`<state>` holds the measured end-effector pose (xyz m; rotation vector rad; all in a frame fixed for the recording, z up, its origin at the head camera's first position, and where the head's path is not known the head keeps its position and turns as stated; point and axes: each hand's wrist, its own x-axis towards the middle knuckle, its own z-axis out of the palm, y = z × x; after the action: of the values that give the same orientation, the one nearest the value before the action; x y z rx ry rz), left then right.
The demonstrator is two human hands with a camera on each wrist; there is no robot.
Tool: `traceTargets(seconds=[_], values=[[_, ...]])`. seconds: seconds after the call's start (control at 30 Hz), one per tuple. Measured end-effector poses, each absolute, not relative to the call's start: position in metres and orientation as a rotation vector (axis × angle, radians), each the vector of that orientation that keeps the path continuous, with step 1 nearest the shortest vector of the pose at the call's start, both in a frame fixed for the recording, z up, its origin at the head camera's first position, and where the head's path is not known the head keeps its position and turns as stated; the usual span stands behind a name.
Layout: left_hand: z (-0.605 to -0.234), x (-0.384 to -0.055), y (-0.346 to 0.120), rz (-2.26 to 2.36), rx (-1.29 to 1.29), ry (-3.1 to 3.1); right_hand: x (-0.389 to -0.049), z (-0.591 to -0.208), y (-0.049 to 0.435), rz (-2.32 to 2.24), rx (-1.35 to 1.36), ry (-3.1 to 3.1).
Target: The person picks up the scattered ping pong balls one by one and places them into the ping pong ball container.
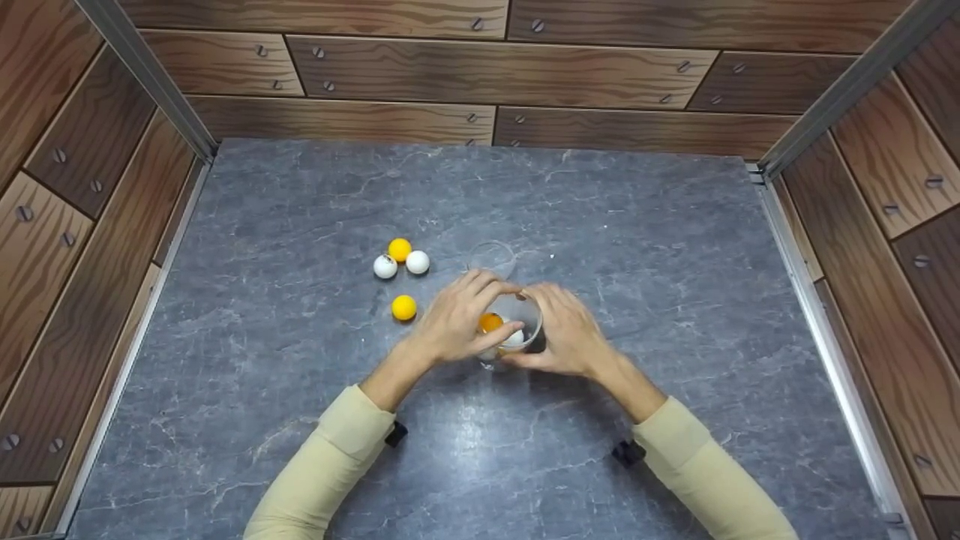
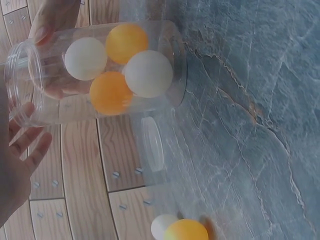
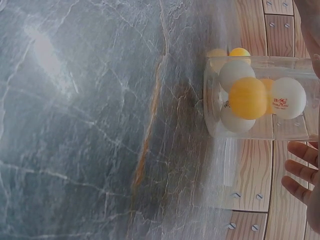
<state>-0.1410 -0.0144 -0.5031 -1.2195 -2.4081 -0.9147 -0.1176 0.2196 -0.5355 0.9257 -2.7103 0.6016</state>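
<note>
A clear plastic jar (image 2: pixel 55 112) stands upright between my two hands, holding several white and orange table tennis balls. Through its wall, a printed white ball (image 3: pixel 290 98) and an orange ball (image 3: pixel 248 98) show. My left hand (image 1: pixel 461 319) grips the jar's rim from the left, its thumb crossing the mouth and fingers at the far side. From the right, my right hand (image 1: pixel 564 330) grips round the jar, with its thumb on the near side. The jar's clear round lid (image 1: pixel 491 259) lies flat just behind it. Parts of both hands fall outside the wrist views.
To the jar's left, an orange ball (image 1: pixel 403 307) lies alone. Farther back, another orange ball (image 1: pixel 400 250) touches or nearly touches two white balls (image 1: pixel 418 262). A wood-patterned wall (image 1: pixel 495 71) bounds the grey marbled table (image 1: pixel 300 420) at the back, with similar walls on both sides.
</note>
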Motion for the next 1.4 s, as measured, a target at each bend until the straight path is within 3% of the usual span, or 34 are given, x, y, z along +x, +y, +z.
traceTargets(seconds=[0.7, 1.4], values=[[-0.498, -0.140, -0.031, -0.902, -1.190, -2.455, -0.118, -0.535, 0.220, 0.620, 0.921, -2.708], [-0.499, -0.144, -0.083, -0.677, -1.111, -2.541, -0.117, -0.533, 0.220, 0.633, 0.905, -2.747]])
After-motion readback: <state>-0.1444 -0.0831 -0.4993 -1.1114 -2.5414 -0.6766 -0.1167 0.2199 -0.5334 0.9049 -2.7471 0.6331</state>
